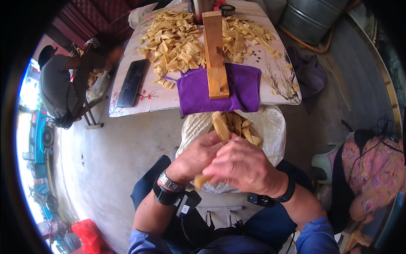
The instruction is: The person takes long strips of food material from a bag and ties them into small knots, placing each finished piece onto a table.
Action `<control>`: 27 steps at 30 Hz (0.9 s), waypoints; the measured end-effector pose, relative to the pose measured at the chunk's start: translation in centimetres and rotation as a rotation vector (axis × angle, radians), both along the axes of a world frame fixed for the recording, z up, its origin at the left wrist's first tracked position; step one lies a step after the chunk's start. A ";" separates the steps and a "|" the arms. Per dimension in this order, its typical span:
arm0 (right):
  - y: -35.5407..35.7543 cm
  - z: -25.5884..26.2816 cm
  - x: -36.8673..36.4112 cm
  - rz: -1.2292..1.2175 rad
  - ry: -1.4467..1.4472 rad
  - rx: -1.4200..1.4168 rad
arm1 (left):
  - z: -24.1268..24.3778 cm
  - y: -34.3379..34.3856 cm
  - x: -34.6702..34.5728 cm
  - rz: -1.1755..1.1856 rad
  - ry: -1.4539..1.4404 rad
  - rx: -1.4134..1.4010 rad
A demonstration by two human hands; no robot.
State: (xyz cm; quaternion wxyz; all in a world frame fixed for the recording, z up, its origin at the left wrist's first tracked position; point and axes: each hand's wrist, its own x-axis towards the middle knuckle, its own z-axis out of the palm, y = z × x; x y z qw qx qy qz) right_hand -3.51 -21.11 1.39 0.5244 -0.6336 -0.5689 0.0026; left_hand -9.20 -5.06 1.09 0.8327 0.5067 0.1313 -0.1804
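My left hand (196, 155) grips a curled, ribbed, yellow-brown dried food strip (220, 127), whose upper end points away from me. Crossing over it, my right hand (239, 166) is slightly blurred and has a pale yellow strip end (200, 181) at its fingertips. Whether that end belongs to the same strip is hidden by the hands. Just beyond them, a white woven sack (269, 136) stands between my knees with more dried strips (238, 123) in its mouth. A wooden block tool (217, 60) with a slot rests on a purple cloth (244, 82) at the table's near edge.
Heaps of ribbed strips (174, 38) cover the far part of the table (165, 103). A black smartphone (133, 83) lies at its left. One person (60, 85) sits at left, another (371, 171) at right. A metal drum (312, 19) stands at far right.
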 end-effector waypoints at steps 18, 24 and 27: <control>-0.4 -2.1 0.1 -0.338 0.401 -0.374 | 1.8 1.9 -1.7 -0.169 -0.528 1.194; 0.1 -4.0 0.5 -0.274 0.723 -0.326 | 0.9 1.3 -1.0 -0.005 -0.605 1.123; 0.2 -5.5 1.0 -0.024 1.030 -0.270 | -0.1 1.9 -0.8 -0.067 -0.609 1.122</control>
